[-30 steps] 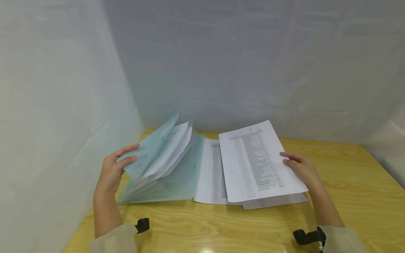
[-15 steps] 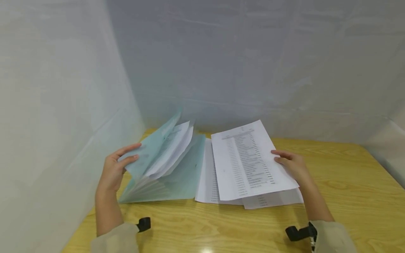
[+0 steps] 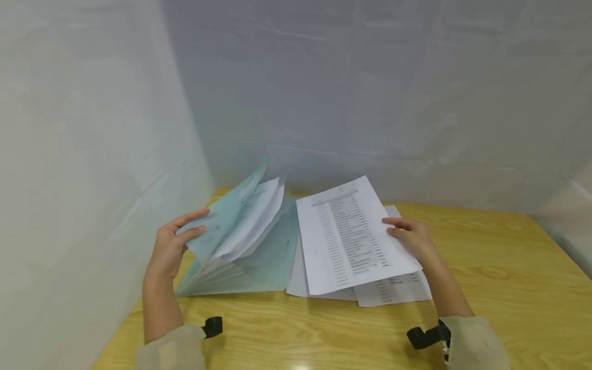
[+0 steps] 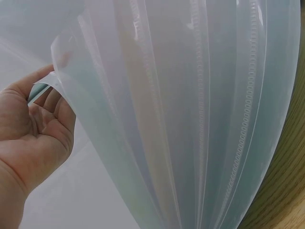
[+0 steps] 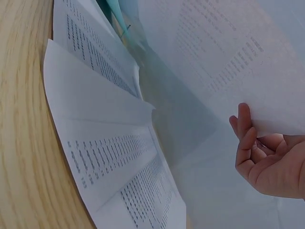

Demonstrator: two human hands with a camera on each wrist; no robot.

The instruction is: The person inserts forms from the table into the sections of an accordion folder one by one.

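The printed sheet (image 3: 349, 239) is lifted off the desk (image 3: 509, 267), pinched at its right edge by my right hand (image 3: 411, 239), thumb on top and fingers curled beneath, as the right wrist view shows. It carries a long column of small print under a short heading; I cannot read any of it, too fine and blurred. Below that hand, more printed sheets (image 3: 393, 290) lie flat on the desk, overlapping, partly hidden by the raised page.

To the left of the sheet, my left hand (image 3: 173, 246) grips the front flaps of a pale teal expanding folder (image 3: 259, 257), holding its pockets fanned apart. White pages (image 3: 252, 218) with faint print stand in the open pockets; how many, I cannot tell. From the left wrist camera only translucent dividers (image 4: 190, 119) and the hand's thumb and palm show. The hands are well apart, folder and sheets between them.
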